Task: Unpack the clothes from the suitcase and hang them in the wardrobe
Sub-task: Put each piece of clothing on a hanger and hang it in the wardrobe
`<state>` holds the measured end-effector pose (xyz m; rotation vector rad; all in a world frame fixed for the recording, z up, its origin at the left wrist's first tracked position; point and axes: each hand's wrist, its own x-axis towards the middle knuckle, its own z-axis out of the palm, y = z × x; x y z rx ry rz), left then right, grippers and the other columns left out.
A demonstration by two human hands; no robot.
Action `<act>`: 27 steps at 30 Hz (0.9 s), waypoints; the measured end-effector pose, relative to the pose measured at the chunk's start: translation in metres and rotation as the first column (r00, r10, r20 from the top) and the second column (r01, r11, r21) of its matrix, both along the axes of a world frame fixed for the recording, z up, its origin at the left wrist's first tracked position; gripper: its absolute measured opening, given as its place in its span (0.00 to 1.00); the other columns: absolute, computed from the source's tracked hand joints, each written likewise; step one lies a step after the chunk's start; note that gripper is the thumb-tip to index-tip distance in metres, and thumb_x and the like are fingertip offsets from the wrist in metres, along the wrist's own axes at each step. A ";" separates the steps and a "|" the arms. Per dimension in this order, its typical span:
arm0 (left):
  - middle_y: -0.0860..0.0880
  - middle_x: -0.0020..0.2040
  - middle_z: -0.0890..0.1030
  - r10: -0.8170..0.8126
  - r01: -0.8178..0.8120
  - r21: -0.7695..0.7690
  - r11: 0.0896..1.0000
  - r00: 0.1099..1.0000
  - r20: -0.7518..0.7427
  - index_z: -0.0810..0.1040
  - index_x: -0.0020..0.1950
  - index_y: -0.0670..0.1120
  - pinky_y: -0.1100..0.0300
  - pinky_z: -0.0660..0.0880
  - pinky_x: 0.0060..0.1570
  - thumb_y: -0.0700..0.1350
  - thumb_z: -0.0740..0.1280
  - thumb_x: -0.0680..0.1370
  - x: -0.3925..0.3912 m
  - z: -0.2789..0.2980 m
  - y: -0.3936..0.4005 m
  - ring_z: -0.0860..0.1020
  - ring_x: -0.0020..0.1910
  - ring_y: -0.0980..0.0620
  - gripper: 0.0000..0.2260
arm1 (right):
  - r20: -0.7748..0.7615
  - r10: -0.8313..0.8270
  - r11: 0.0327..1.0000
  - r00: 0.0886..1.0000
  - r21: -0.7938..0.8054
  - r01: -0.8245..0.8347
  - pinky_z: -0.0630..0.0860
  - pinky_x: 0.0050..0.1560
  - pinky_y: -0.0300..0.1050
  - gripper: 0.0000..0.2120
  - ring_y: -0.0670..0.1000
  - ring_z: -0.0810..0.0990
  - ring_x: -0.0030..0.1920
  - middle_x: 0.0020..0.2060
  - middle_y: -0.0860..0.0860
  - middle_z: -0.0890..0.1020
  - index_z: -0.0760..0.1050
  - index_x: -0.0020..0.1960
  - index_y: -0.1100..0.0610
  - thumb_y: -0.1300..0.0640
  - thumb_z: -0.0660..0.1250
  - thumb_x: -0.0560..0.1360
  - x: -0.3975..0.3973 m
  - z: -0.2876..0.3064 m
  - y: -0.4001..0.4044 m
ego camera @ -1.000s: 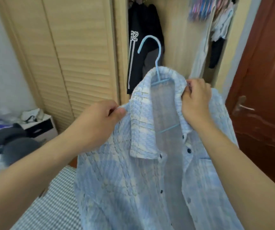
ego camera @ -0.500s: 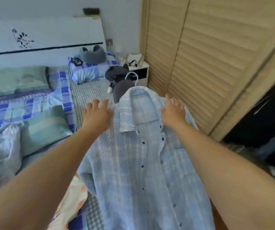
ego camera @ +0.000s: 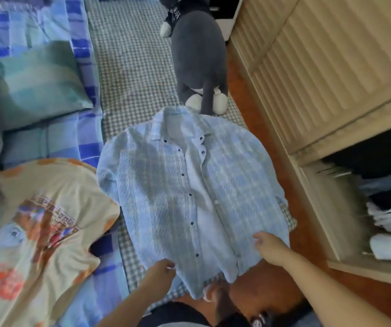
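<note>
Blue shirt [ego camera: 189, 185] spread flat on checked bed [ego camera: 130, 67], beside cream T-shirt [ego camera: 36, 220] and grey plush [ego camera: 199, 60]. Louvred wardrobe [ego camera: 319, 67] alongside at right. Left hand [ego camera: 160, 271] and right hand [ego camera: 268, 246] pinching shirt hem.

Crinkled cloth shirt [ego camera: 166, 185] (seemingly matt); slatted wood wardrobe [ego camera: 319, 67].

- We find lettering printed on the cream T-shirt [ego camera: 41, 223], upside down and too blurred to read.
- We can read nothing else anywhere.
</note>
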<state>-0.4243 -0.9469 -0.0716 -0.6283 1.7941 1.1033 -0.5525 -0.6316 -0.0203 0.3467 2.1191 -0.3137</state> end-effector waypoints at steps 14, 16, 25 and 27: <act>0.56 0.44 0.81 0.442 -0.492 -0.179 0.852 0.859 -0.259 0.76 0.49 0.54 0.65 0.74 0.39 0.44 0.63 0.83 0.016 -0.024 0.140 0.79 0.42 0.58 0.06 | -0.213 0.235 0.969 0.948 -0.026 -0.246 0.79 0.46 0.49 0.04 0.49 0.77 0.45 0.45 0.47 0.77 0.72 0.48 0.53 0.55 0.62 0.80 0.051 -0.118 0.036; 0.55 0.50 0.78 0.483 -0.568 -0.237 0.788 0.809 -0.336 0.75 0.53 0.54 0.63 0.73 0.42 0.47 0.64 0.83 0.008 -0.052 0.162 0.78 0.46 0.56 0.02 | -0.319 0.310 0.942 0.896 -0.026 -0.335 0.78 0.48 0.49 0.12 0.53 0.76 0.52 0.50 0.50 0.76 0.72 0.53 0.56 0.50 0.68 0.76 0.055 -0.153 0.036; 0.45 0.59 0.73 0.438 -0.545 -0.527 0.652 0.838 -0.325 0.73 0.59 0.44 0.49 0.72 0.49 0.50 0.67 0.82 -0.019 -0.133 0.177 0.74 0.53 0.42 0.12 | -0.538 0.411 0.892 0.736 0.068 -0.448 0.79 0.53 0.54 0.15 0.60 0.78 0.52 0.50 0.59 0.79 0.72 0.54 0.63 0.66 0.70 0.69 0.073 -0.214 0.056; 0.47 0.57 0.73 0.413 -0.520 -0.541 0.661 0.854 -0.315 0.75 0.51 0.46 0.50 0.71 0.44 0.50 0.66 0.82 -0.016 -0.127 0.173 0.74 0.48 0.45 0.07 | -0.558 0.375 0.899 0.740 0.026 -0.437 0.79 0.51 0.54 0.17 0.58 0.77 0.53 0.51 0.56 0.77 0.71 0.55 0.61 0.59 0.72 0.70 0.080 -0.208 0.060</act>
